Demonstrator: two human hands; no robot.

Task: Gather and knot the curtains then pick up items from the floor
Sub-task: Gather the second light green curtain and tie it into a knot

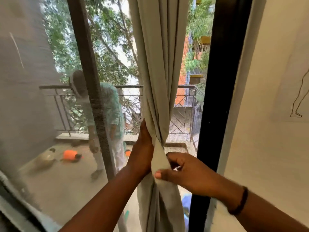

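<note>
Knotting step, mid-wrap. Grey curtain (157, 67) hangs bunched between door frame (219, 97) and screen. Left hand (142, 151) flat against the gather, fingers straight; right hand (185, 173) fingers pinch the loose fold. Next: pull fold through, cinch tight.

Through the mesh screen (55, 164) we saw a balcony with a dark metal railing (128, 104) along its far edge. A person in a pale green patterned top (110, 111) stood there, partly hidden behind the brown door frame (93, 91). On the balcony floor lay an orange object (70, 155) and, just beside it, a round metallic vessel (46, 157). Leafy trees (107, 39) rose beyond the railing. To our right, a black frame post (217, 97) met a cream wall (267, 148) bearing a line drawing of a leg (299, 101).
</note>
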